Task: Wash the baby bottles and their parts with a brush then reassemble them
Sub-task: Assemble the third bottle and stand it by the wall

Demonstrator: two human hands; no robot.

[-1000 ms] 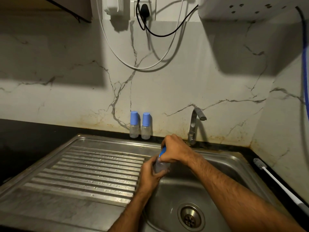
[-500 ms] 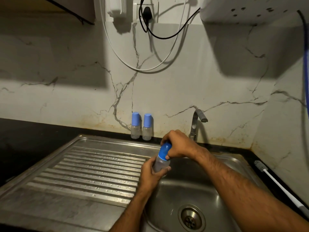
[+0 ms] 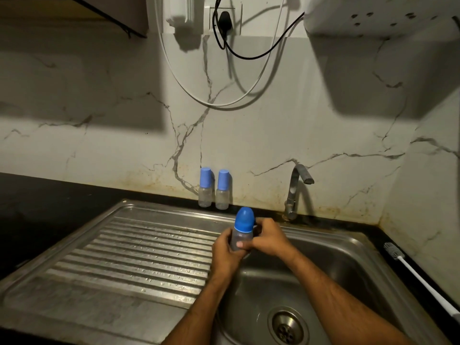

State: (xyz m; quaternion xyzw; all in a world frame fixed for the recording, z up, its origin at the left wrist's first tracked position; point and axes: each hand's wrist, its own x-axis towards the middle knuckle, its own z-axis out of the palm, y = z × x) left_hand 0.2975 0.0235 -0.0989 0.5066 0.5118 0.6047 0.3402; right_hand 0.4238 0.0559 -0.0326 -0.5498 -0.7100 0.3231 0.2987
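Observation:
A clear baby bottle [image 3: 241, 236] with a blue cap is held upright over the left edge of the sink basin [image 3: 331, 265]. My left hand [image 3: 227, 255] grips its lower body from the left. My right hand [image 3: 270, 237] wraps the bottle's side from the right, below the cap. The blue cap stands uncovered above both hands. Two more capped baby bottles [image 3: 205, 188] [image 3: 222, 190] stand side by side on the counter against the wall. A white bottle brush [image 3: 420, 277] lies on the counter at the right of the sink.
The ribbed steel drainboard [image 3: 129, 257] fills the left. A tap [image 3: 297, 188] stands behind the basin, and the drain [image 3: 286, 324] is at the bottom. Black counter [image 3: 49, 197] borders the sink. Cables hang from a wall socket [image 3: 224, 21] above.
My right hand has come off the blue cap and dropped to the bottle's side, so the cap now shows fully. The bottle stays upright in my left hand.

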